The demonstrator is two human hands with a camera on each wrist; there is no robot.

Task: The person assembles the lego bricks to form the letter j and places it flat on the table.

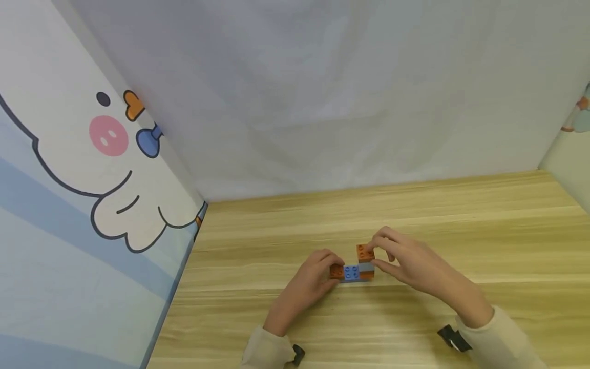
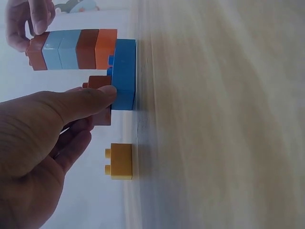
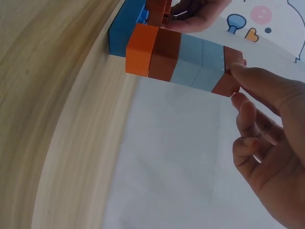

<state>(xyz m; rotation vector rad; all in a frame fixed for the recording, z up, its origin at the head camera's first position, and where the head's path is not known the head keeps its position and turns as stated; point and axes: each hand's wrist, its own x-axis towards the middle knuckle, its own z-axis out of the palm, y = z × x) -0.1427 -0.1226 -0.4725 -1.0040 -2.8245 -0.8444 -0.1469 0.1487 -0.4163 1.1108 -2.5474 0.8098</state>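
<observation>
Studded plastic bricks on a wood-grain tabletop (image 1: 461, 215).
Left hand (image 1: 310, 283) grips the blue base (image 1: 352, 272); right hand (image 1: 410, 261) pinches the stacked tower (image 1: 365, 258).

Left hand (image 1: 310, 283) hides the yellow brick in head view; wrist straps cut off at btm edge

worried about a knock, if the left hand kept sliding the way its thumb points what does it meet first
The left hand already has its thumb on the blue base brick; straight on it would likely push that brick, with the stacked column on it.
</observation>
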